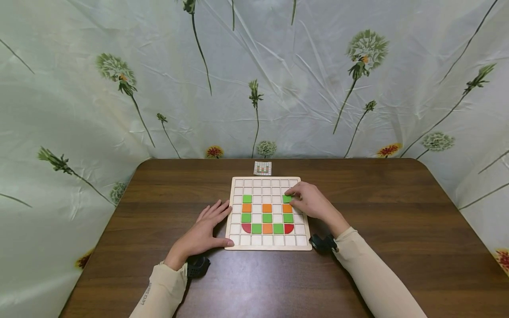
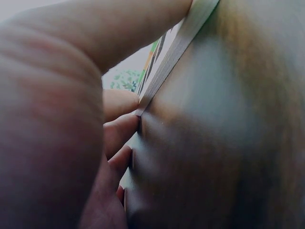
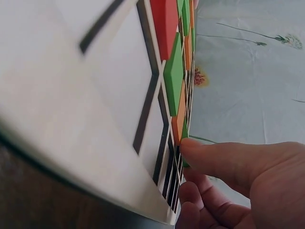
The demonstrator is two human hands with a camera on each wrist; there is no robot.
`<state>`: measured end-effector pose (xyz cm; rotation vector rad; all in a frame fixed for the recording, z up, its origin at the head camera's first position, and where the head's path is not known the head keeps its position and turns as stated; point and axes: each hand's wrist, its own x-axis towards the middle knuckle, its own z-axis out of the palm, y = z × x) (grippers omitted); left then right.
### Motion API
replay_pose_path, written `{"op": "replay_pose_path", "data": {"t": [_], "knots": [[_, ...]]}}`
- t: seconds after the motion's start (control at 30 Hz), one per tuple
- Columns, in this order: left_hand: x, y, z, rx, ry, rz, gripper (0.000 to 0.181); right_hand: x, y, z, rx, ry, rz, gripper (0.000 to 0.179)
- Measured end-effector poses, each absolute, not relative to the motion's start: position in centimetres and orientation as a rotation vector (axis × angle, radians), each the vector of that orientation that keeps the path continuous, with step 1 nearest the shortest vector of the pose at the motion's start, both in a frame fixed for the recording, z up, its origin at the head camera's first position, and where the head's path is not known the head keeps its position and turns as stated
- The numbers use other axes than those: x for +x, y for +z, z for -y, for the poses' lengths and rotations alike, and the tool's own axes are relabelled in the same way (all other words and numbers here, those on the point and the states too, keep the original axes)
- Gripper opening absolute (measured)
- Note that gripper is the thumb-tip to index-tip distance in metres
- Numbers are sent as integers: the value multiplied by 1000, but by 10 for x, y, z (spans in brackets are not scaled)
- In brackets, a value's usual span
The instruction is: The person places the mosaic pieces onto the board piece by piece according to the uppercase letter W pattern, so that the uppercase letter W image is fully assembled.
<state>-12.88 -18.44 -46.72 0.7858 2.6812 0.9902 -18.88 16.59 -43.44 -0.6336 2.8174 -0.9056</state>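
Observation:
A pale wooden grid board (image 1: 267,242) lies on the table with green, orange and red tiles in a U-shaped pattern with a middle column. My right hand (image 1: 312,201) is over the board's right side, thumb and fingers pinching a green square tile (image 1: 286,199) at the top of the right column. In the right wrist view the thumb (image 3: 209,155) meets that tile just past an orange tile (image 3: 179,117). Along the board's left edge, my left hand (image 1: 203,232) rests with fingers spread, its thumb at the lower left corner.
Behind the board lies a small pattern card (image 1: 263,168) showing a similar coloured figure. The brown wooden table (image 1: 179,181) ends at a flower-print cloth (image 1: 294,88) hanging behind it. Both wrists carry a black device, the right one (image 1: 323,243) close to the board's corner.

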Motion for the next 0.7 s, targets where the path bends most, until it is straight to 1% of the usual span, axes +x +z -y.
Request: {"op": "replay_pose_path", "data": {"t": [0.7], "knots": [[-128,-467,185,764,986,-2677,101,-194,-434,-167,-577,-942,-2759,31]]}}
